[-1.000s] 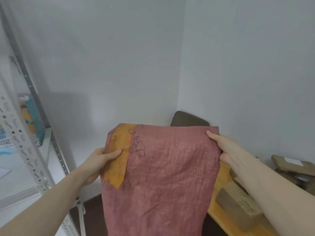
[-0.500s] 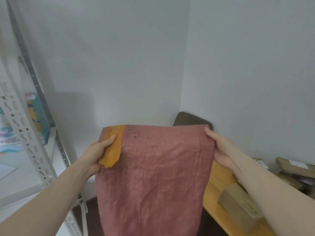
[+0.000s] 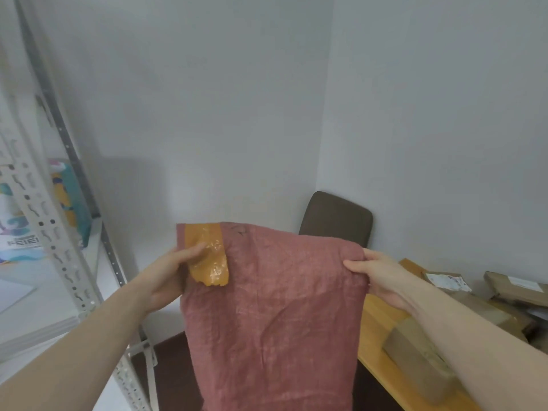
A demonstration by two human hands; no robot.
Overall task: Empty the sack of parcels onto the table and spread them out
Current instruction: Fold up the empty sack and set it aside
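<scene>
A flat, limp reddish woven sack (image 3: 272, 315) hangs in the air in front of me, with a patch of yellow-brown tape (image 3: 207, 256) near its upper left corner. My left hand (image 3: 169, 277) grips the sack's upper left corner, thumb on the tape. My right hand (image 3: 382, 277) grips the upper right corner. Several brown cardboard parcels lie on the wooden table (image 3: 376, 339) at the right: one box (image 3: 421, 360) near the table's edge, flatter parcels (image 3: 516, 289) behind it. My right forearm hides part of them.
A white metal shelf rack (image 3: 59, 250) stands at the left with colourful packages (image 3: 20, 229) on it. A dark brown chair back (image 3: 335, 218) stands in the room's corner behind the sack. Dark floor shows below the sack.
The sack's top edge has sunk lower and shifted a little left. Its upper left corner has folded over, so less of the tape shows. Both hands kept their grip.
</scene>
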